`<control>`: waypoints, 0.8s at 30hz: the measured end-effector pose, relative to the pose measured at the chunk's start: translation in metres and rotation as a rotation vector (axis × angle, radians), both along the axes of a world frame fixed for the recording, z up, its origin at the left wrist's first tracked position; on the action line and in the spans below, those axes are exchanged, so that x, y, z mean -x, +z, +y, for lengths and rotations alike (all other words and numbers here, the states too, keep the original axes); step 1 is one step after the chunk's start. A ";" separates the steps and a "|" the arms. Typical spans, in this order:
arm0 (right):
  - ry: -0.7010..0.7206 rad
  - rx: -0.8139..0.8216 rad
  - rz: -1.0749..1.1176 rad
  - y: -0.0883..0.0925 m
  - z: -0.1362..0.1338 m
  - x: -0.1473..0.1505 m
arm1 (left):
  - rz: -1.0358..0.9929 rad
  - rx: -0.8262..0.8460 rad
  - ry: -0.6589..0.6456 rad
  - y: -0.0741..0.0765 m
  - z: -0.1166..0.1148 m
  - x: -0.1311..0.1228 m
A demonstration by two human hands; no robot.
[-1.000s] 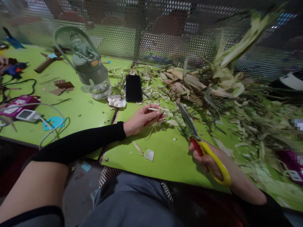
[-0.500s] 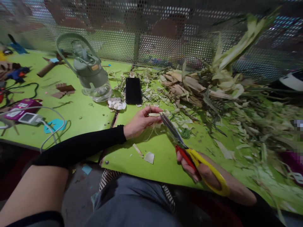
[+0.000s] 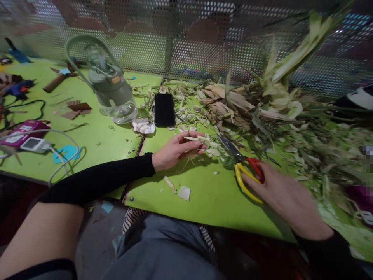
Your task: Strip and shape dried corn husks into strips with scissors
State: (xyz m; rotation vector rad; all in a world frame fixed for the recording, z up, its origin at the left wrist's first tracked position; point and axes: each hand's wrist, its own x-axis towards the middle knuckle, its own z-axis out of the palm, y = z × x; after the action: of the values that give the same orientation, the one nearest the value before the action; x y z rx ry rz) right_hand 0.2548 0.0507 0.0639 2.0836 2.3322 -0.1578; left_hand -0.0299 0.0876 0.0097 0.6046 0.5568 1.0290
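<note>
You are partway through a bit of close handwork, by my judgement: a litter of small pale-green cut shreds lies around the black rectangular phone, so much cutting looks done, while the heap of dry brown and straw-coloured husks, to the phone's right, has larger leaves that look whole. The little bundle of narrow, pale husk-like strips is in your left hand, nearer to you than the phone and slightly to its right. Your fingers there are pinched narrow on it — the strips lie between thumb and fingers, one pointed end sticking out towards the left, the ragged end showing past the fingertips, thin strands hanging beneath. Your right hand, well to the right of the phone and nearer to you, is curled on the steel-bladed scissors with yellow and red handles. Their blades point towards the bundle but stand apart from it; whether they meet, I cannot tell. A small dark-green wad of fibre sits just beside them, also nearer to you than the phone.
</note>
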 end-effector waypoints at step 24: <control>0.347 0.180 0.925 -0.001 0.038 0.065 | 0.125 -0.018 -0.174 0.005 -0.011 -0.002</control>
State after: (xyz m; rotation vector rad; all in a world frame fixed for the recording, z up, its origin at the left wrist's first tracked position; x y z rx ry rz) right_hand 0.1894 0.0883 0.0624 1.6577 2.8923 -1.5295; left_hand -0.0274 0.0764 0.0142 0.7240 0.5942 0.8372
